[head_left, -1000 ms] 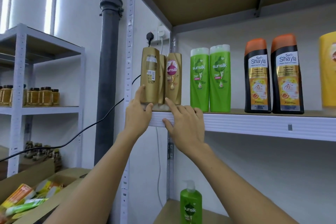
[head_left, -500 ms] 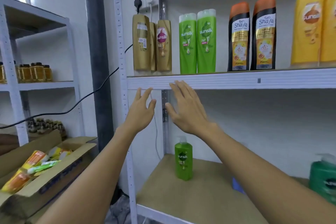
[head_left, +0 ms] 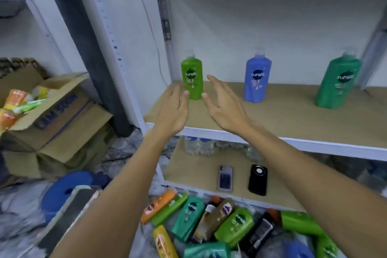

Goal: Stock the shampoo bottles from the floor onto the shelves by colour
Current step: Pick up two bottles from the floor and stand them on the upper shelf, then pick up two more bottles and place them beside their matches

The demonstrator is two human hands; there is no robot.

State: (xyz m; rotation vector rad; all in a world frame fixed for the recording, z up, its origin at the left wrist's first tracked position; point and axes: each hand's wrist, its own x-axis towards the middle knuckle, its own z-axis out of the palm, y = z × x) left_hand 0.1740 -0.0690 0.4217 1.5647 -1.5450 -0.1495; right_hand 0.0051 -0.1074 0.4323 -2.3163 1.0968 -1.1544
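Both my hands hang in the air in front of the middle shelf (head_left: 272,138), holding nothing. My left hand (head_left: 172,107) and my right hand (head_left: 223,107) have straight, relaxed fingers. Behind them on that shelf stand three pump bottles: a light green one (head_left: 192,78), a blue one (head_left: 257,79) and a dark green one (head_left: 337,84). On the floor below lies a heap of shampoo bottles: an orange one (head_left: 158,205), a yellow one (head_left: 164,242), dark green (head_left: 188,217), brown (head_left: 215,219), light green (head_left: 235,226) and black (head_left: 258,231).
Two phones (head_left: 225,178) (head_left: 258,179) lie on the lowest shelf, with water bottles (head_left: 198,145) behind them. An open cardboard box (head_left: 56,111) with tubes stands on the left. A blue disc (head_left: 67,190) lies on the floor. A dark pipe (head_left: 83,37) runs beside the rack's left post.
The view has dropped from the top shelf with the gold, green and black bottles to the middle shelf and floor. Both hands left the top shelf's edge and came down, still empty.
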